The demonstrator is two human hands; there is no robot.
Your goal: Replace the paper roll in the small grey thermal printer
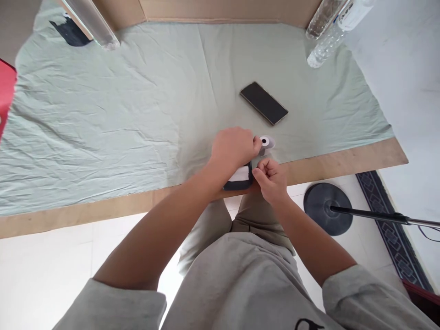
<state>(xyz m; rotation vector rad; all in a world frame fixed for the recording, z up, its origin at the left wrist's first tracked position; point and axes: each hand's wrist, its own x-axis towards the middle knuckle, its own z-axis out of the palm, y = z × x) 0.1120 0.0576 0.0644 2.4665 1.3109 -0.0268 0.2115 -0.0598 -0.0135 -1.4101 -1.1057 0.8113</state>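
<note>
My left hand (235, 145) is closed, its back toward me, over the front of the cloth-covered table. Beside its thumb sits a small grey and white object (268, 143) with a round white face and a dark centre, like a small spool; I cannot tell if the thumb touches it. My right hand (272, 181) is curled with thumb and forefinger pinched together, just below that object. Whatever either hand pinches is too small or hidden to name. A black-edged case or pouch (237, 185) with a white panel lies under my left wrist, partly covered, by the table's front edge.
Beyond my hands a dark smartphone (264, 103) lies on the pale green cloth (120, 114). Clear plastic bottles (326, 46) stand at the back right, and a cardboard panel (213, 10) along the back. On the floor at right is a round black stand base (319, 215).
</note>
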